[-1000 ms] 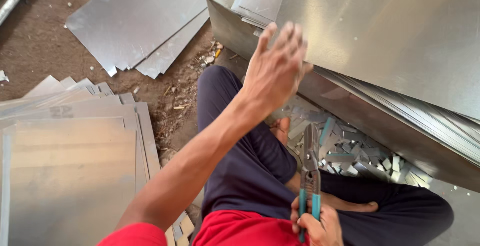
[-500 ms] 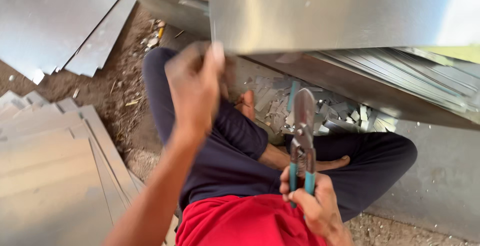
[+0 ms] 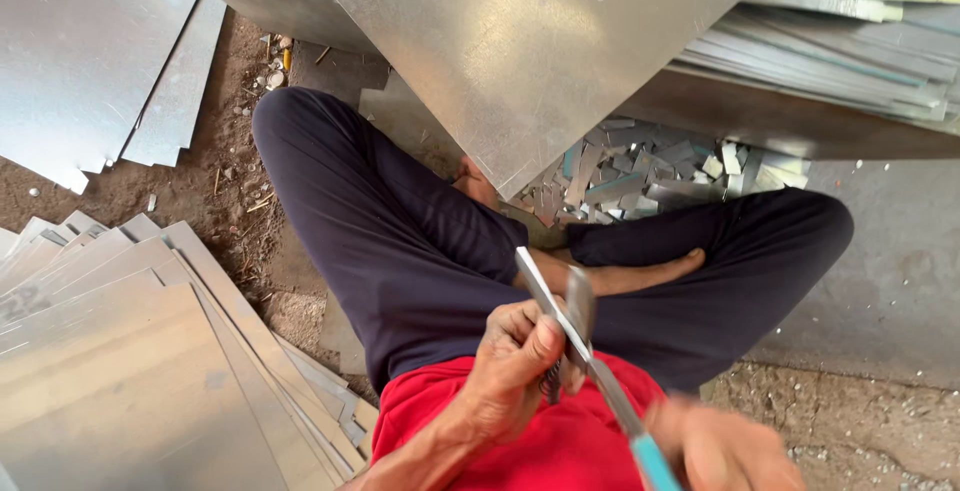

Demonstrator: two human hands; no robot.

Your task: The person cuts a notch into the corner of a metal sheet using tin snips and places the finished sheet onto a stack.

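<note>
Step in hand: a small piece of sheet metal (image 3: 578, 303) is held up over the lap and is being trimmed with the snips (image 3: 600, 376); judged from the pose, a cut is under way or about to start
Left hand (image 3: 515, 366): raised in front of the red shirt (image 3: 520, 441), fingers curled together and clamped on the lower edge of the small piece, which stands nearly upright
Right hand (image 3: 725, 451): blurred at the bottom edge of the view; it seems to be closed round the blue handle (image 3: 652, 463) of the snips, though the grip cannot be told for certain
Snips: laid slantwise, the blades pointing up and left and crossing the small piece just above the left hand
Small piece: above the crossed legs, between the two hands, touching the blades
Large sheet (image 3: 520, 41): leaned over the knees from the top of the view, its corner pointing down at the left leg (image 3: 400, 241), apart from both hands
Offcuts (image 3: 630, 166): a heap of small strips lies on the ground beyond the shins, under the large sheet
Stacked sheets (image 3: 120, 361): fanned on the ground at the lower left corner of the view, beside the left leg
Loose sheets (image 3: 90, 61): lying flat on the dirt at the upper left
Next move calls for: a firm pinch kept clear of the blades, and the piece held steady and square to them while the handles are squeezed
</note>
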